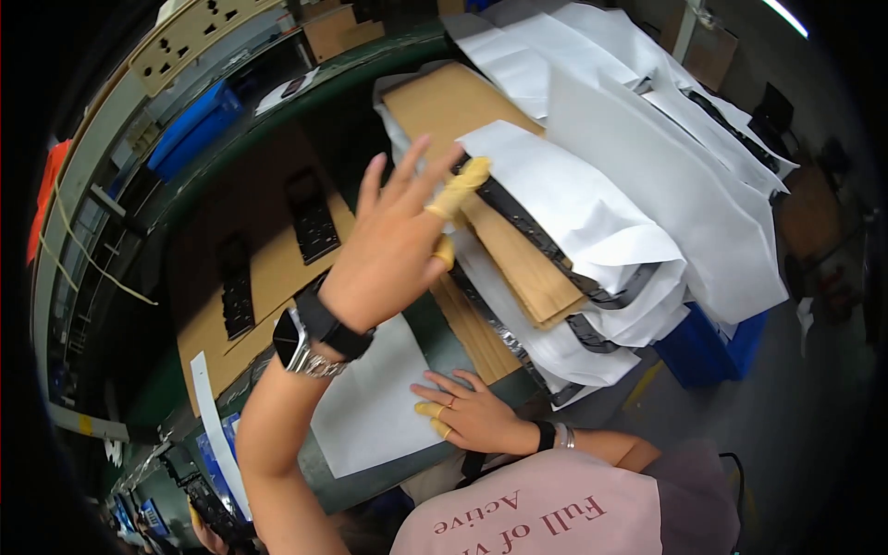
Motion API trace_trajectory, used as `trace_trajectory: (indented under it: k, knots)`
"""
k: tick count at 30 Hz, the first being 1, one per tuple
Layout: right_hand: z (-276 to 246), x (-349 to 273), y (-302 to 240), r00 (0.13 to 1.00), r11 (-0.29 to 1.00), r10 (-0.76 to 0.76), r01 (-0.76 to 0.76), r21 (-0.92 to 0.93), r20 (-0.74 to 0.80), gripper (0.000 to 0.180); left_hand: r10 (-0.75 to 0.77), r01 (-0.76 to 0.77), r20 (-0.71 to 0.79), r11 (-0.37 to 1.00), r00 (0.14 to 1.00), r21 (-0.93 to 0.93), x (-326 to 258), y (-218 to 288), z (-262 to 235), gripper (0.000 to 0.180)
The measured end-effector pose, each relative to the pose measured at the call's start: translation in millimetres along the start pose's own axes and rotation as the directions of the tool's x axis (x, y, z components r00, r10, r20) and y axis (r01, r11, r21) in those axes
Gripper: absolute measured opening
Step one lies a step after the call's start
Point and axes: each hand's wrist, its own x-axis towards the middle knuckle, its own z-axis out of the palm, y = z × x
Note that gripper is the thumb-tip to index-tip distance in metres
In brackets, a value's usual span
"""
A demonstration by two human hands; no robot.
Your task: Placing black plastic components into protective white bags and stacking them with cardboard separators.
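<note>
My left hand (393,245) is raised over the bench with its fingers spread, and nothing shows in it. Yellow finger covers are on its thumb and index finger. Its fingertips are in front of the near left edge of a stack of black frame-like parts (527,227), layered with white sheets (564,185) and cardboard (518,268); whether they touch it I cannot tell. My right hand (476,416) lies flat, fingers apart, on the edge of a white sheet (361,407) on the green bench. It also has yellow finger covers.
Two black slotted parts (316,227) (238,301) lie on cardboard (199,324) to the left. A blue bin (194,129) stands at the far left, another blue bin (712,347) under the stack. Another person's hand (208,535) is at the lower left by a black part.
</note>
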Motion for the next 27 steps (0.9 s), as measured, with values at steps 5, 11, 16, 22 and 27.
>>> trace_trajectory:
  k: [5, 11, 16, 22, 27]
  knots:
    - [0, 2, -4, 0.999, 0.996, -0.003, 0.005, 0.085, -0.032, 0.032, 0.279, -0.310, 0.177, 0.933, 0.944, 0.180, 56, 3, 9, 0.057]
    - [3, 5, -3, 0.999, 0.996, -0.028, 0.029, 0.082, -0.020, 0.035, 0.295, -0.329, 0.403, 0.944, 0.867, 0.018, 51, -15, -2, 0.051]
    - [-3, 7, 4, 0.998, 0.993, 0.030, -0.023, 0.112, -0.056, 0.031, -0.173, 0.255, 0.319, 0.938, 0.932, -0.237, -26, -2, -36, 0.052]
    - [1, 11, 0, 0.996, 0.994, 0.055, -0.049, 0.098, -0.063, 0.031, -0.688, 0.446, 0.620, -0.451, 0.378, -0.773, -192, 37, -5, 0.054]
    - [-2, 11, -8, 0.997, 0.995, 0.054, -0.048, 0.090, -0.057, 0.038, -0.886, 0.758, 0.359, -0.013, 0.293, -0.652, -256, 55, 63, 0.066]
